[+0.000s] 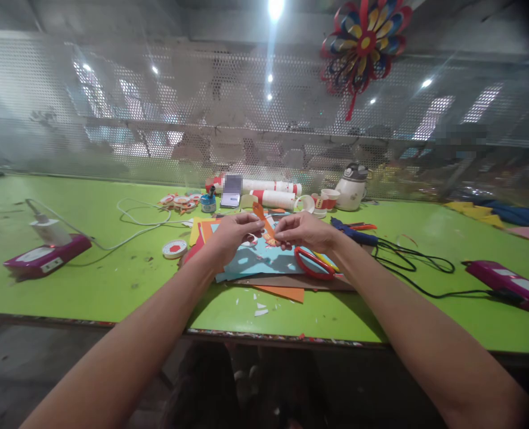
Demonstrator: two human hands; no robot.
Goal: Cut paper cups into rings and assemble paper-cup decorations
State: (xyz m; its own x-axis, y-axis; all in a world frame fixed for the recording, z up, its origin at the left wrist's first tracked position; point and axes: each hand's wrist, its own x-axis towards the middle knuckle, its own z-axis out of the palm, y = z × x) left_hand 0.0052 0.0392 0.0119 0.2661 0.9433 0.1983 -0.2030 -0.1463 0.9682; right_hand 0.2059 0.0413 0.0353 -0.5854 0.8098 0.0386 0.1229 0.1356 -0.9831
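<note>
Between my two hands, above a stack of coloured paper, is an orange paper strip [268,227]. My left hand [237,233] pinches at its left side, fingertips together. From the right, my right hand [306,231] is closed on the strip with thumb and fingers. Light blue paper [264,262] lies on top of the stack beneath them. Red-handled scissors [313,265] rest on the paper below my right hand. A small white ring-shaped piece [250,241] is partly hidden by my left fingers.
A white disc with a red centre [175,249] lies left of the stack. A blue glue gun [353,231] with a black cord lies right. Behind are paper cups [273,198], a phone [231,190], and a kettle-like jug [352,189]. Purple power strips [47,257] sit at both sides.
</note>
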